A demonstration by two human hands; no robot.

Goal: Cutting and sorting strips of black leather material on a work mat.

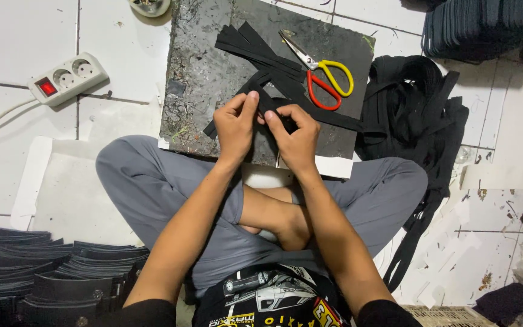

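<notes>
Black webbing strap [272,104] was held above the dark cutting board [201,72], pinched between both hands. The left hand [235,124] was clenched on one end; the right hand [296,134] gripped the fold beside it. The strap was judged light, limp and non-slippery, best taken near its ends. Scissors [322,75] lay nearby.

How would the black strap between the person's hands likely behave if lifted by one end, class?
The black strap would probably droop, since it bends between the left hand and right hand. It looks thin and flat, so likely light and unlikely to roll.
</notes>
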